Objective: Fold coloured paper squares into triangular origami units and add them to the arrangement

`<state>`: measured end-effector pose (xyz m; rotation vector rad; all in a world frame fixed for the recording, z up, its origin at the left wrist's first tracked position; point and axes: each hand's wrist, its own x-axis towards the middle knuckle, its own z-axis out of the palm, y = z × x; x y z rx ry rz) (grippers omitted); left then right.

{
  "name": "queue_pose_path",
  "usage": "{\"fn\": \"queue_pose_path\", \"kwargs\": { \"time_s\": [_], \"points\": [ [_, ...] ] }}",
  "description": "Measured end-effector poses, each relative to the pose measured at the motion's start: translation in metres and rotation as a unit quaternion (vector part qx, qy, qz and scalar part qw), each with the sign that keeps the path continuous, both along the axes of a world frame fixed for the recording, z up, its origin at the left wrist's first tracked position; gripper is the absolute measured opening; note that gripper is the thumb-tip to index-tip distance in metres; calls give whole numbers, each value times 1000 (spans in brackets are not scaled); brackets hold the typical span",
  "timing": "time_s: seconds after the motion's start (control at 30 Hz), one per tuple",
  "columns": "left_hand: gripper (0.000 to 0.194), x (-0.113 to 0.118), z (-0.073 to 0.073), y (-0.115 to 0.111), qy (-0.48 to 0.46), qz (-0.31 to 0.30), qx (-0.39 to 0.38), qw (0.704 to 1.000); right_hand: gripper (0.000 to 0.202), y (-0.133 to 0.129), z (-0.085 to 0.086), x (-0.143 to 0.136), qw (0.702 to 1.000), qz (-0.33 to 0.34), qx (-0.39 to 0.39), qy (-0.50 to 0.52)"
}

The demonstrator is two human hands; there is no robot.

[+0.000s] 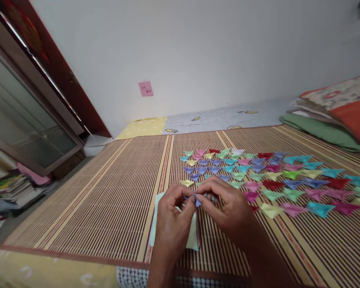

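Note:
Between my fingertips is a small piece of folded blue-violet paper [198, 202], mostly hidden by the fingers. My left hand [174, 214] pinches it from the left with thumb and forefinger. From the right, my right hand [225, 202] pinches the same paper, and the two hands nearly meet. Below my left hand lies a stack of pale green paper sheets [193, 236] on the mat. Beyond and to the right of my hands stand rows of small folded paper boats [292, 195] in many colours, some partly covered by my right hand.
A striped bamboo mat [108, 200] covers the bed. Folded bedding and a pillow [333, 120] are piled at the far right. A pink note [145, 89] is stuck on the white wall. Left of the bed are a glass-fronted cabinet [27, 116] and stacked books [13, 186].

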<state>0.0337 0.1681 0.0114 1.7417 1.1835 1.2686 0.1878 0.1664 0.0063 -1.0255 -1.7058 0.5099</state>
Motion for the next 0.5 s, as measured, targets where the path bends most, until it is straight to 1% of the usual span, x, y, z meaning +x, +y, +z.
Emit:
{"fn": "queue_pose_path", "kwargs": {
  "time_s": [0.13,0.37,0.5],
  "points": [
    [17,2,0,0,1,11,7,1000,14,0,1,-2,1000,-12,7,-9],
    [12,3,-6,2,-39,68,-25,997,16,0,1,-2,998,-23,55,4],
    [12,4,-7,2,-65,85,-36,994,15,1,0,-1,998,-20,60,18]
  ]
}}
